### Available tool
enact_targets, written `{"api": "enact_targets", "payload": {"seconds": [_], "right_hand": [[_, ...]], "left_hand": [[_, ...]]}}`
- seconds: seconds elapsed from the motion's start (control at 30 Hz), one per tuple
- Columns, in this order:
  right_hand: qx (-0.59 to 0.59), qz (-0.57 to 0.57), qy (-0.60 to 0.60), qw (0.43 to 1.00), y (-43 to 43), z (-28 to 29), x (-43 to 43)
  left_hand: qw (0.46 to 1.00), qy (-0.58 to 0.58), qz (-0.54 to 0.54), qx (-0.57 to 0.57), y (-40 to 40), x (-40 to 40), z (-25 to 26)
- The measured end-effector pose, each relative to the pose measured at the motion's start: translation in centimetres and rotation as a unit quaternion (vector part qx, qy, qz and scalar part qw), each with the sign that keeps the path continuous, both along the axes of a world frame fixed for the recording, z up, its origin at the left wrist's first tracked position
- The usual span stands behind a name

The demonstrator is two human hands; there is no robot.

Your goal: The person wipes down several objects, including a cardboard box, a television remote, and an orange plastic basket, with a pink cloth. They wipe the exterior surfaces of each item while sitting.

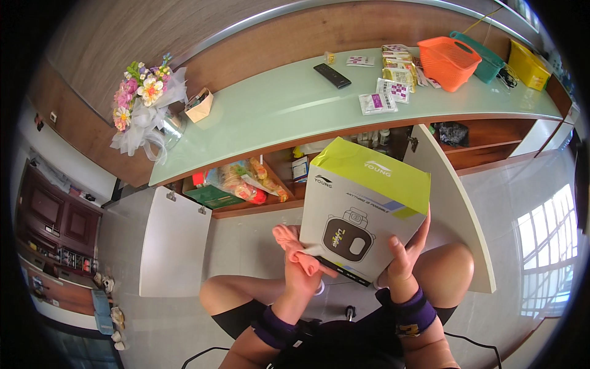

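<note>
Between my two hands, above my bent knees, a white and lime-green cardboard box (355,207) is held up at a tilt. A pink cloth (297,251) is in my left hand (302,276), pressed against the box's lower left edge; some of the fingers are hidden under the box. My right hand (408,253) grips the box's lower right side, thumb towards the front face, the other fingers partly behind it. Behind the box stands a low cabinet with a pale green glass top (276,106).
Open white doors (175,244) (456,207) flank me. Food packets (249,180) fill a shelf. On the top are a bouquet (143,97), a small box of pens (199,106), a remote control (332,75), sachets (378,103), and orange (449,62), teal (486,60) and yellow (528,64) baskets.
</note>
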State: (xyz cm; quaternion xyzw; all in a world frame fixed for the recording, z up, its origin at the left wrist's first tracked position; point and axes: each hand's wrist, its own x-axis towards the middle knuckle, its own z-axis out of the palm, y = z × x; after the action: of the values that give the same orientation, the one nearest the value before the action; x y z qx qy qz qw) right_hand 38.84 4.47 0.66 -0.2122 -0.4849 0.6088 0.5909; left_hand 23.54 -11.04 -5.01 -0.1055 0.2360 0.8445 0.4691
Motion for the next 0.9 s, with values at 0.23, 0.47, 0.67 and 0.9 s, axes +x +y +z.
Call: {"api": "enact_targets", "payload": {"seconds": [0.23,0.47,0.67,0.9], "right_hand": [[-0.047,-0.018,0.025,0.998,0.1,-1.1,-0.5],[-0.05,0.034,-0.005,0.998,0.7,-0.8,-0.9],[-0.061,0.067,-0.052,0.995,0.8,-0.9,-1.3],[-0.093,0.1,-0.055,0.989,0.1,-1.9,-1.2]], "left_hand": [[0.982,-0.045,-0.168,0.074,1.1,3.3,1.8],[0.977,-0.065,-0.193,0.056,0.8,5.8,1.7],[0.966,0.088,-0.24,0.041,0.2,1.4,2.4],[0.993,0.107,-0.036,0.018,1.3,-4.0,4.4]]}}
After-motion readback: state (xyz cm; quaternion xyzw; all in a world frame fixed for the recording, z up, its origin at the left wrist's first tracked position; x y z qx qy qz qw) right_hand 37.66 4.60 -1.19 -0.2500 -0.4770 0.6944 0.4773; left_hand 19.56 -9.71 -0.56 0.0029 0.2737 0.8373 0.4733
